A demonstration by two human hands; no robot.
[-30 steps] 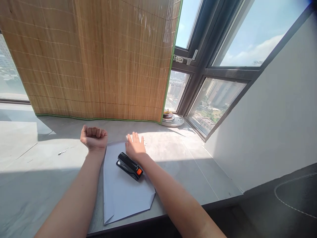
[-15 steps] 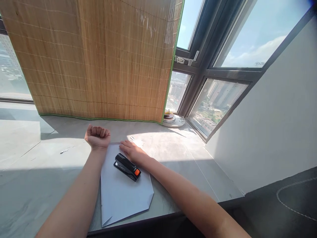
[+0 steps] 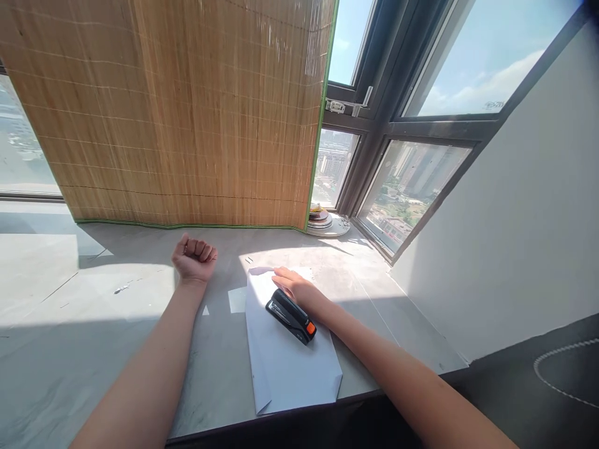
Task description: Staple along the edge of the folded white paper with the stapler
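Observation:
A folded white paper point(image 3: 292, 377) lies on the grey stone ledge point(image 3: 210, 374), its near end close to the front edge. On top of it rests a black stapler point(image 3: 291, 316) with an orange button. My right hand point(image 3: 294, 288) is spread flat over the paper's far right part, just beyond the stapler. My left hand point(image 3: 194, 257) is curled into a fist, palm side up, on the ledge to the left of the paper and apart from it. Whether anything is inside the fist is hidden.
A bamboo blind point(image 3: 187, 125) hangs along the back, in front of the window. A stack of plates point(image 3: 322, 221) stands in the back corner. Small scraps point(image 3: 121, 289) lie at the left. A white wall point(image 3: 515, 237) bounds the right side.
The paper, the stapler and my right hand have moved to the right across the ledge. My left fist has shifted slightly right, and a gap now separates it from the paper.

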